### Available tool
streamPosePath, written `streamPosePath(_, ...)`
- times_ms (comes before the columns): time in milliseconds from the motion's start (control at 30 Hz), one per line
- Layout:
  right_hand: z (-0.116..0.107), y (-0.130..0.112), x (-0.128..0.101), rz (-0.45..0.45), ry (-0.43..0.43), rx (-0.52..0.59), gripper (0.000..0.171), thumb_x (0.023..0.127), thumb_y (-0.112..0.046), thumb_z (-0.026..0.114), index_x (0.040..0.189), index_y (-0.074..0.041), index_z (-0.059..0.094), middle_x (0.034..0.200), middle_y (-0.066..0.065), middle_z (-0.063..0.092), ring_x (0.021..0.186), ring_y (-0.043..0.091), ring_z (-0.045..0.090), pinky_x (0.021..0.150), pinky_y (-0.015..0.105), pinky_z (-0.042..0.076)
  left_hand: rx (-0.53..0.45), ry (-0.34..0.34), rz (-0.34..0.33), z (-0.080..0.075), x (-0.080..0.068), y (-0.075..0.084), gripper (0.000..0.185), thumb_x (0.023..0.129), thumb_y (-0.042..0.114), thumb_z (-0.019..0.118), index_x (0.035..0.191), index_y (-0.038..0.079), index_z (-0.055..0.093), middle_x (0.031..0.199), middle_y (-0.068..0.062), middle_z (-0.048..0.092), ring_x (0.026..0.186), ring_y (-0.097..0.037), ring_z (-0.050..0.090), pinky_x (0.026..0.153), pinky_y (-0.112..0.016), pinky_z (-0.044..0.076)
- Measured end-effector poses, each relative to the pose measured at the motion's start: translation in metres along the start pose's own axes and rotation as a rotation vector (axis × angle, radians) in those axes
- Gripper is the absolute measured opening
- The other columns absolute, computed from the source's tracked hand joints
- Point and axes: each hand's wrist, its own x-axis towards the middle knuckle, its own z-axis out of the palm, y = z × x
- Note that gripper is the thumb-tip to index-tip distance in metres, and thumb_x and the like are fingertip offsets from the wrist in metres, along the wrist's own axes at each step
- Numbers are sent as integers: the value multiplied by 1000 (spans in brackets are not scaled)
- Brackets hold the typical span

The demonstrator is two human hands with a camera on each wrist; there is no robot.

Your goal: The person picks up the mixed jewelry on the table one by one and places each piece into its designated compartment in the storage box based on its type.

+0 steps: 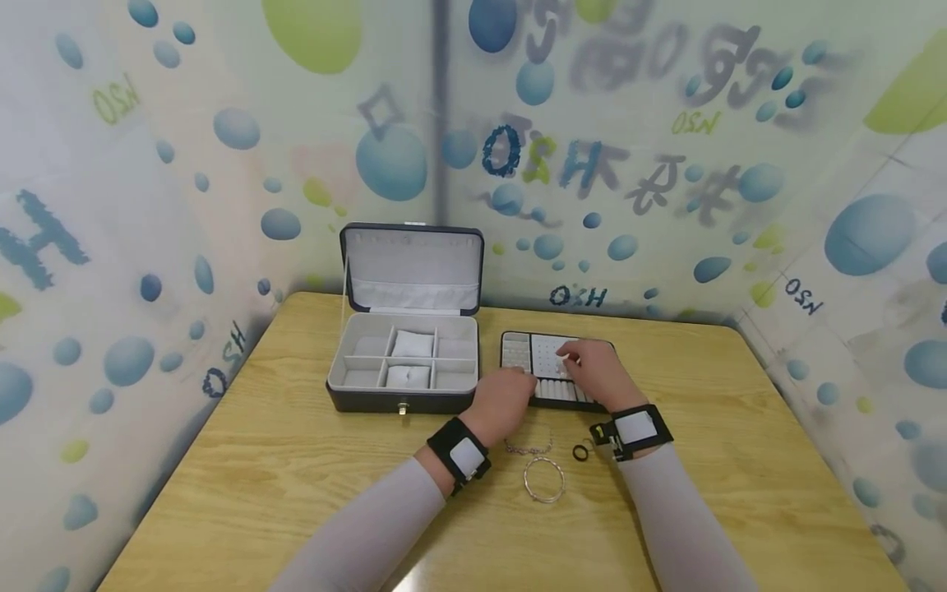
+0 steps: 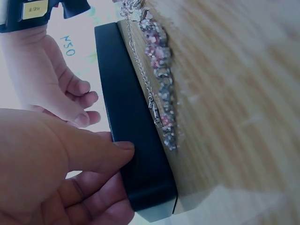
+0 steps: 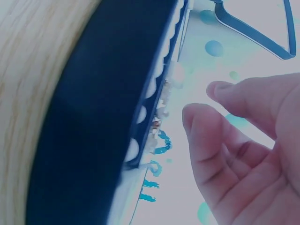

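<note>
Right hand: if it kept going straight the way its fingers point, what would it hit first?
The right hand would most likely meet the white panel of the black tray first, though the gap between them is hard to judge.

a shallow black-sided jewellery tray (image 1: 545, 367), pale inside and divided into sections, white rolls lining its front, lies flat near the table's (image 1: 710, 460) back edge, slightly right of that edge's middle.

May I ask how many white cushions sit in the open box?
2: the back cushion lies in the middle compartment of the box's back row, and the front cushion in the front row's middle compartment. No others show.
</note>
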Motion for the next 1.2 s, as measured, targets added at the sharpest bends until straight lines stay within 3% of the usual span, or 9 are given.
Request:
streamPosePath(267,-7,-6,-5,8,24,-7,22,98,-1,63,115,-2,78,111,16,75,97,29,67,91,50,58,-5,12,3,4,2,-1,14,102,13,66,103,21,78,94,1,74,87,-15,71,70,-32,59)
streamPosePath(633,-16,-12,-23,-86,57,-56,22,93,4,66,110,0,79,104,15,77,91,28,70,84,48,60,-2,-24,-5,3,3,0,15,102,13,67,108,23,77,99,3,75,92,-15,71,74,-32,59)
streamPosePath(933,-6,-10,-37,-95,-7,-66,20,90,0,69,106,-5,80,96,8,73,82,19,64,76,40,59,-3,-20,-4,4,2,0,15,103,13,66,107,22,77,98,2,74,90,-15,70,73,-33,58)
streamPosePath(1200,-7,-13,-50,-141,-51,-105,13,87,-1,75,97,-8,80,90,5,73,82,18,66,76,39,60,-11,37,-1,2,0,-1,14,102,15,66,97,22,78,90,1,73,82,-16,70,64,-32,57)
